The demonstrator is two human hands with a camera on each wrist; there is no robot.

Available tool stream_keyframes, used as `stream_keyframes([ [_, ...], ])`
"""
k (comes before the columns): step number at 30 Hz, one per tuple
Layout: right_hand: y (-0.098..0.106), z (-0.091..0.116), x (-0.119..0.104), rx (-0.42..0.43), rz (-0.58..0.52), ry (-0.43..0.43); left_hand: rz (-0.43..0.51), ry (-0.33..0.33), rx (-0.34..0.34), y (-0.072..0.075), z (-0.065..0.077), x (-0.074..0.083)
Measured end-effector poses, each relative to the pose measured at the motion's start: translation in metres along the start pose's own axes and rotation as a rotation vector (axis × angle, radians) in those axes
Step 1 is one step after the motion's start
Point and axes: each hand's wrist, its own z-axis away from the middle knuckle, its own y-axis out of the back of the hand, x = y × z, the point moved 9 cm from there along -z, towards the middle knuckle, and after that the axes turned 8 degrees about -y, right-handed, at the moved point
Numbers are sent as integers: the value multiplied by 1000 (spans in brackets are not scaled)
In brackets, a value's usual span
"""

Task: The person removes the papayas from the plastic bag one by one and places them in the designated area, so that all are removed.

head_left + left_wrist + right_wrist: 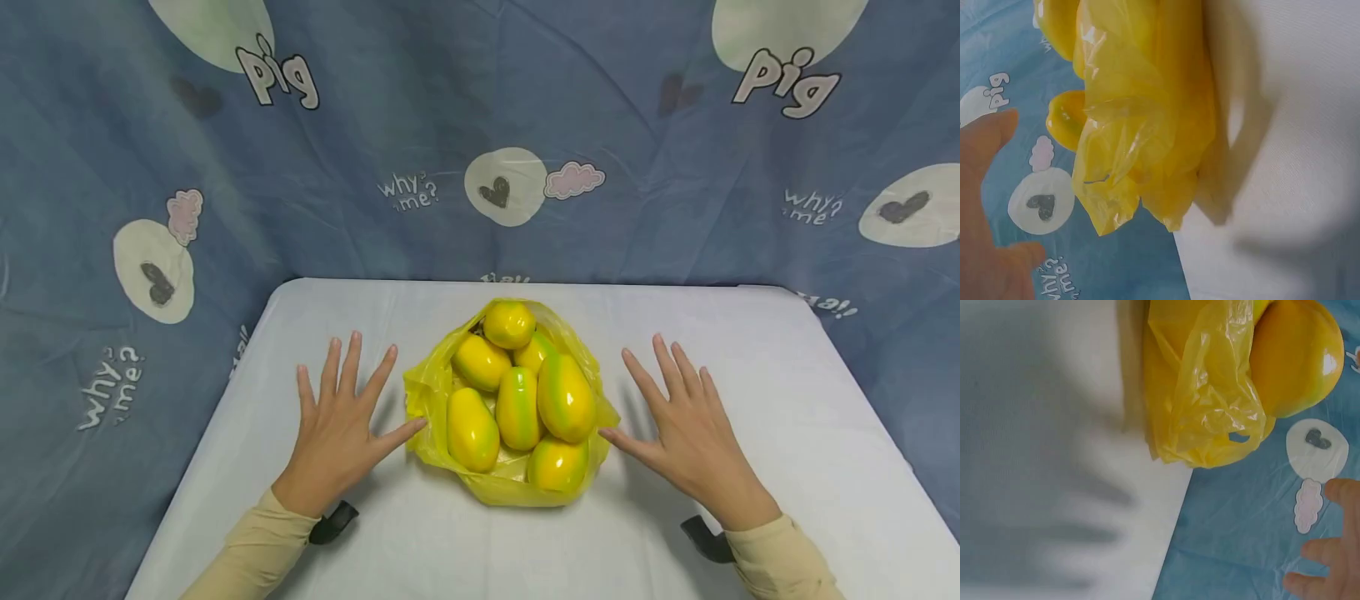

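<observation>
Left: I am remotely viewing the left hand hovering, fingers spread. Centre: a yellow plastic bag is sitting open on the white-covered table, holding yellow-green mangoes. Right: the right hand is hovering beside the bag, fingers spread.

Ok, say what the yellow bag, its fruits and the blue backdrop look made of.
Yellow bag: thin, glossy plastic film, judging by its crinkles and translucent folds.
Yellow-green fruits: glossy, perhaps moulded plastic given the sharp highlights, though waxy real skin is possible.
Blue backdrop: likely matte printed fabric, from its soft creases.
</observation>
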Motion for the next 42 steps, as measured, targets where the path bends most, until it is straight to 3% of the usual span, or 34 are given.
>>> stream_keyframes([
  [3,1,0,-2,14,-21,8,98,-11,-35,-3,-2,1],
  [9,11,0,-7,107,-101,40,367,30,-150,-19,-9,5],
  [16,18,2,-14,175,-228,61,510,27,-210,-36,-15,8],
  [26,23,-5,-28,180,-326,96,570,-4,-274,-55,-26,16],
  [42,10,-18,-55,22,-360,115,577,11,-307,-66,-28,10],
])
